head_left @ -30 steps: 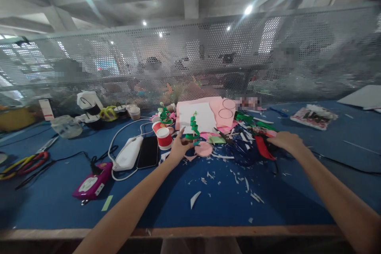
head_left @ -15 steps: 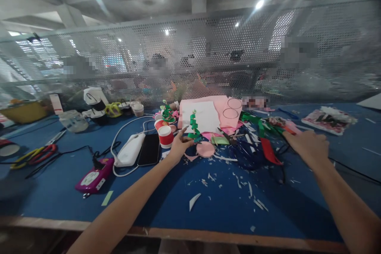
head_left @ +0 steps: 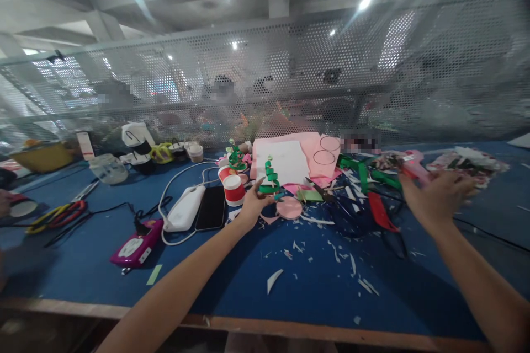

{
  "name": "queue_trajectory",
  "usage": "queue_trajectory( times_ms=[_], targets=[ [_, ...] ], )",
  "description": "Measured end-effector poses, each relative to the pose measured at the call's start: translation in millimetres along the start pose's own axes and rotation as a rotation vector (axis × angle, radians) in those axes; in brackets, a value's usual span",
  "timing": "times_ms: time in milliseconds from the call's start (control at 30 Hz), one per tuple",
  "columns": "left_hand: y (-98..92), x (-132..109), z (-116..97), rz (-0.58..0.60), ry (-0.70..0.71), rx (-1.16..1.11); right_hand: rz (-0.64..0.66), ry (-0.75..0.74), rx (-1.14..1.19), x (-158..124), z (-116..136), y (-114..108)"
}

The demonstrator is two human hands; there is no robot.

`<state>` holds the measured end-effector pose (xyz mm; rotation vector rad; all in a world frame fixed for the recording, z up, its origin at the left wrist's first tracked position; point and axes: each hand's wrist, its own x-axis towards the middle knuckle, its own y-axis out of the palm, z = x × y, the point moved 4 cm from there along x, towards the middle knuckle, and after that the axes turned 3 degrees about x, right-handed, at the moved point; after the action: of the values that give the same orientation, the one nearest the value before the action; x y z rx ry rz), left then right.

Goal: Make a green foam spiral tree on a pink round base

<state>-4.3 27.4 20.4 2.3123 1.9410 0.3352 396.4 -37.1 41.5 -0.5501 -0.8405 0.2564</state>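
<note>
My left hand [head_left: 253, 205] is closed on the lower end of a green paper spiral [head_left: 270, 177], which stands upright with a pale tip at its top. A pink paper disc [head_left: 289, 208] lies just right of these fingers, and a red-and-white paper cup [head_left: 234, 190] stands to their left. On the right side, my right hand [head_left: 434, 198] hovers palm down with thumb and fingers apart. Just beyond its thumb lies a pink glue gun [head_left: 415, 164], partly covered by the hand. Green ribbon [head_left: 385, 177] and a red-handled tool [head_left: 381, 212] are left of it.
White paper [head_left: 285, 160] and pink sheets lie at the back centre. To the left are a phone [head_left: 210, 208], a white power bank [head_left: 185, 208], a purple power socket [head_left: 137, 245] and scissors [head_left: 66, 215]. Paper scraps litter the blue table [head_left: 232, 292]. Another person's hand shows at the far left edge.
My right hand has spread its fingers and shifted, leaving more of the pink glue gun visible. My left hand still holds the green spiral. Another person's hand has appeared at far left.
</note>
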Motion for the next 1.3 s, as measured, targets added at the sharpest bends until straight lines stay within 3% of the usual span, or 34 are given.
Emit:
queue_trajectory(
  times_ms=[133,400,600,733,867,1000,1100,1300],
  targets=[
    [-1.9,1,2,-0.033,0.0,-0.018,0.006,-0.073,0.139,-12,27,-9],
    [-6.9,4,6,-0.094,-0.014,-0.039,0.053,-0.266,0.056,-35,61,-18],
    [-5.6,1,-5,-0.092,-0.028,-0.154,0.197,-0.356,0.109,-51,79,-11],
    [-6.3,1,-11,-0.092,-0.048,-0.211,0.262,-0.352,0.073,-56,92,-3],
    [-3.9,-1,-13,-0.091,-0.106,-0.298,0.372,-0.358,0.213,-56,110,4],
    [2.4,-8,-13,-0.111,-0.188,-0.362,0.433,-0.264,0.312,-70,127,8],
    [6.2,-12,-10,-0.166,-0.257,-0.421,0.419,-0.246,0.365,-90,131,5],
    [11.6,-14,2,-0.166,-0.369,-0.469,0.338,-0.411,0.504,-119,129,-3]
  ],
)
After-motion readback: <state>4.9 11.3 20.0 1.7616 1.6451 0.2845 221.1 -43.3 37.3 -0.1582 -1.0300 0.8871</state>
